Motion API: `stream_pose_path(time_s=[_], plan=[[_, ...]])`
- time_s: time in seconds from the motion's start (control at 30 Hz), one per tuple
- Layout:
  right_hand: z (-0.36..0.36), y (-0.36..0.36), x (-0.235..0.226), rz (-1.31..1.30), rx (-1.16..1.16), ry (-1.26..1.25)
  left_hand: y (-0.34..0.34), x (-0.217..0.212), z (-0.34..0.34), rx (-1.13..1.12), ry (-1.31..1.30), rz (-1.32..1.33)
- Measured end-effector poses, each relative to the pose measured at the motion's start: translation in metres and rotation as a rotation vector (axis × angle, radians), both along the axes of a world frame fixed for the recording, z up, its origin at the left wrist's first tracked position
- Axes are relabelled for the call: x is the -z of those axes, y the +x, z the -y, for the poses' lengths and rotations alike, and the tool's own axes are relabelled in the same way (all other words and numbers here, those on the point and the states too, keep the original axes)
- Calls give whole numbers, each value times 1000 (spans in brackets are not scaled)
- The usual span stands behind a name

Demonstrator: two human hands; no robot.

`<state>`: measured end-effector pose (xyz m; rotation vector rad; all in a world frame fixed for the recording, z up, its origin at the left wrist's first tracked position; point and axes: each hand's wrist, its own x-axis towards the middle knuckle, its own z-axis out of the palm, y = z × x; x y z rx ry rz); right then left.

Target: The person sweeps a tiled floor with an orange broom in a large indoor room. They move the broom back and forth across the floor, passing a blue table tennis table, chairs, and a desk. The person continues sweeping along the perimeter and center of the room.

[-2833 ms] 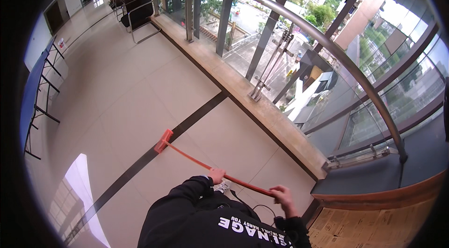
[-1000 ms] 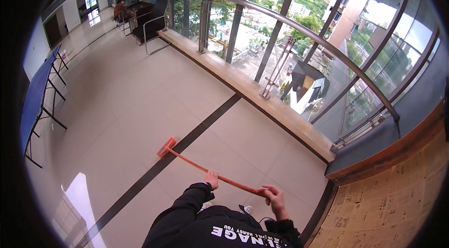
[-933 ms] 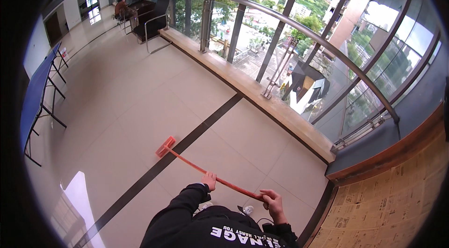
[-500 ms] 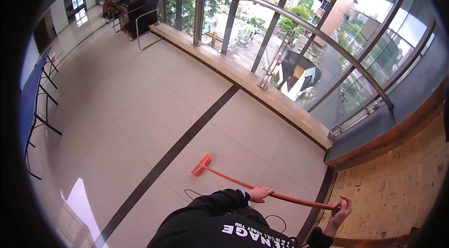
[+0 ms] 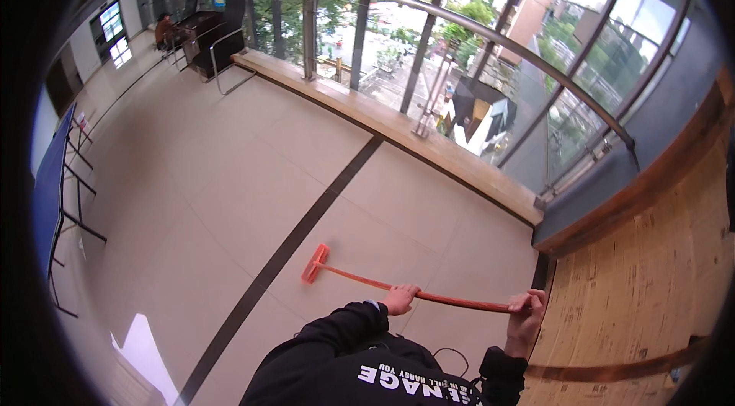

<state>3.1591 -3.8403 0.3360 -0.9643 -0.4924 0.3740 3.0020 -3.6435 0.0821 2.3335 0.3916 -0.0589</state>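
A red broom point(image 5: 452, 300) slants across the tiled floor in front of me, its head point(image 5: 315, 263) resting on the tiles to the left. Around the middle of its handle, my left hand point(image 5: 400, 299) is closed, knuckles up. My right hand point(image 5: 527, 314) grips the upper end of the handle on the right, fingers wrapped over it. Both arms are in black sleeves.
A dark stripe point(image 5: 302, 230) crosses the floor left of the broom head. A glass railing point(image 5: 367, 42) with a low ledge point(image 5: 459, 157) runs ahead. Brown cardboard sheeting point(image 5: 628, 276) lies right, a blue table point(image 5: 52, 184) stands far left. A person point(image 5: 164, 31) sits by a desk and black chair point(image 5: 223, 42).
The broom head has slid a little left toward the dark stripe. Both hands have moved left with the handle, and my right hand's fingers have folded over its end.
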Motion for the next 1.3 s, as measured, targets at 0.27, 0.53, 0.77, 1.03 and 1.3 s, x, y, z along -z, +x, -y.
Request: stream_pose_path(time_s=[0.27,0.53,0.77,1.03,1.3], plan=[[155,-49,20,-96,212,-65,1,22,113,199,0,-86],[374,-96,-27,12,622,-166,60,3,331,603,-43,152],[470,-100,-46,47,781,-217,70,-17,442,659,-49,222],[405,-43,43,-116,325,-110,17,26,354,198,108,85],[330,-80,100,-258,-60,-240,-61,65,292,-247,266,-134]])
